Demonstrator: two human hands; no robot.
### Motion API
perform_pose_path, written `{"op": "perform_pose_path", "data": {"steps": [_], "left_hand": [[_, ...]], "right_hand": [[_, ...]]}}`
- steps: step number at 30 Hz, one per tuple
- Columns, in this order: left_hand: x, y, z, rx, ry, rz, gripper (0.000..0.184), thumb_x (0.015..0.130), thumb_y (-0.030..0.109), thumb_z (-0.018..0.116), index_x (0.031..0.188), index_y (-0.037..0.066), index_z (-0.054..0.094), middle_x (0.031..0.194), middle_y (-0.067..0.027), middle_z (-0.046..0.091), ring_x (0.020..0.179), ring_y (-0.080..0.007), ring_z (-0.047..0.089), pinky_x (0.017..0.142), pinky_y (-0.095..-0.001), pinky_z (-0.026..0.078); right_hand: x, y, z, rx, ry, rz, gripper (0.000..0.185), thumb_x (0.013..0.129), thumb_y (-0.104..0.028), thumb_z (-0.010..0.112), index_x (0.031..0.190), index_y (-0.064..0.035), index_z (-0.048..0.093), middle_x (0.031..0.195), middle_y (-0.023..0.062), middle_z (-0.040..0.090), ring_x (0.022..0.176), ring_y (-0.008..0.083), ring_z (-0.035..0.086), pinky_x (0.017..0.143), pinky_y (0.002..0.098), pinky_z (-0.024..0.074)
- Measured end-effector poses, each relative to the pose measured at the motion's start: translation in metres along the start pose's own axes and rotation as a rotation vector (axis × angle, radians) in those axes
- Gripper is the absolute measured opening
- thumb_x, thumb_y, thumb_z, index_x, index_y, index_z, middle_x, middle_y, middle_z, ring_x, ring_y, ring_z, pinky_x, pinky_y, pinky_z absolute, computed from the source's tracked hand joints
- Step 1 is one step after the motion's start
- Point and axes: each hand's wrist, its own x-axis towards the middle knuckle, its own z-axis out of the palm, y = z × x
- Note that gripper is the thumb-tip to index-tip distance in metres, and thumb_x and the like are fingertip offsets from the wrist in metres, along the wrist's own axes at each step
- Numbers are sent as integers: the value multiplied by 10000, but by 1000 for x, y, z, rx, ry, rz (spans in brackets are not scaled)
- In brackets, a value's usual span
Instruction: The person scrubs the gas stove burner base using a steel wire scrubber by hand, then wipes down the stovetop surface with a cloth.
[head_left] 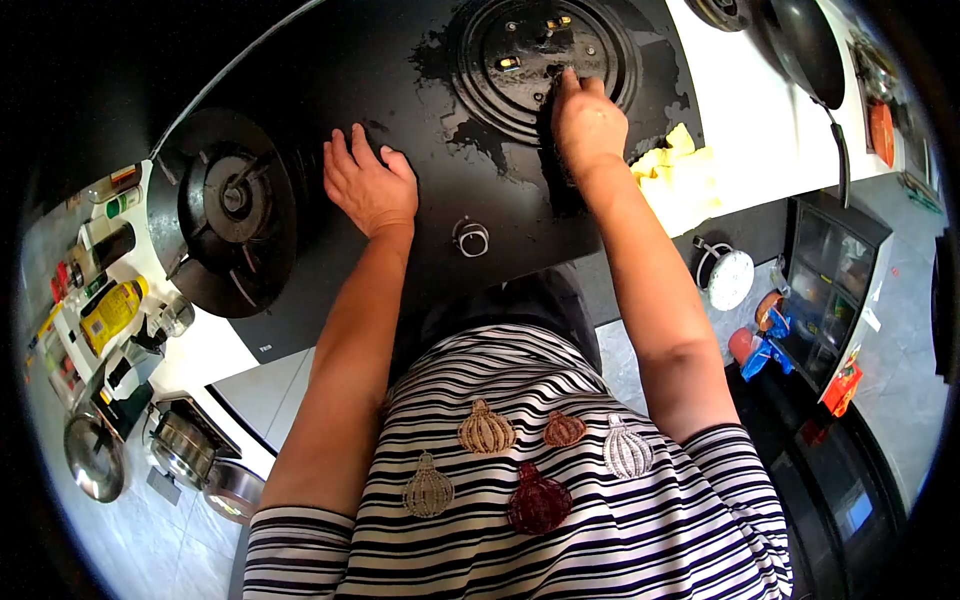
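Observation:
My left hand (372, 188) lies flat on the black glass cooktop (430, 275), fingers spread, between the left burner (235, 195) and the right one. My right hand (590, 122) is closed, its fingertips down at the lower right edge of the uncovered burner base (515, 75). What its fingers hold, if anything, is hidden beneath them. The burner base is round and ridged, with small brass fittings, and its grate is off. Wet patches mark the glass around it. Right of my right wrist, a crumpled yellow cloth (685, 178) lies at the cooktop's edge. A round control knob (471, 238) sits near the front.
A black wok (805, 50) with a long handle stands on the white counter at right. At left are a yellow bottle (113, 315) and steel pots (183, 445). A dark glass-fronted cabinet (835, 280) and a round white-topped object (730, 278) are low on the right.

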Motion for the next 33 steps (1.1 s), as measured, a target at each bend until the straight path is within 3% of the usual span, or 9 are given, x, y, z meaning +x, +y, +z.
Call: {"op": "perform_pose_path", "data": {"steps": [4, 7, 10, 18, 20, 27, 33], "left_hand": [[1, 0, 1, 19, -1, 3, 492, 888, 271, 543, 1338, 72, 537, 1441, -149, 453, 1377, -335, 368, 1125, -497, 282], [2, 1, -1, 5, 4, 3, 484, 886, 269, 544, 1330, 74, 544, 1438, -150, 457, 1377, -337, 370, 1124, -498, 283], [0, 1, -1, 6, 13, 2, 476, 884, 268, 548, 1319, 74, 551, 1428, -150, 467, 1373, -336, 376, 1121, -497, 287], [2, 0, -1, 22, 33, -9, 470, 922, 278, 543, 1357, 100, 531, 1431, -135, 481, 1352, -344, 412, 1084, -516, 336], [2, 1, -3, -23, 46, -7, 462, 868, 242, 581, 1308, 102, 556, 1407, -129, 495, 1355, -327, 407, 1106, -489, 310], [1, 1, -3, 22, 33, -35, 453, 869, 244, 590, 1303, 115, 570, 1422, -105, 494, 1356, -296, 417, 1104, -477, 327], [2, -1, -4, -14, 17, -51, 459, 924, 264, 568, 1360, 122, 535, 1441, -106, 480, 1368, -312, 408, 1121, -491, 307]], "right_hand": [[-16, -2, -1, -30, -37, -42, 340, 917, -89, 505, 1249, -85, 578, 1062, 146, 606, 856, 308, 683, 695, 412, 566], [-29, 19, 0, -18, 39, -243, 412, 864, -101, 548, 1241, -237, 645, 1025, 57, 595, 857, 260, 665, 698, 376, 566], [-14, 55, -14, -89, 12, -195, 403, 861, -92, 559, 1219, -248, 659, 1005, 46, 592, 848, 254, 663, 687, 372, 560], [-24, 34, -10, -110, 45, -541, 312, 871, -114, 566, 1159, -179, 665, 991, 63, 569, 811, 225, 647, 610, 353, 563], [-16, 50, -11, -73, 8, -483, 392, 838, -85, 572, 1196, -211, 670, 1005, 40, 588, 872, 241, 652, 686, 365, 565], [38, 96, -21, -56, 45, -419, 258, 874, -89, 607, 1084, -194, 714, 943, 57, 613, 817, 273, 658, 685, 379, 556], [91, 88, -21, 252, -11, -784, 146, 844, -90, 701, 965, -162, 742, 1043, 51, 650, 813, 277, 676, 695, 361, 566]]}}
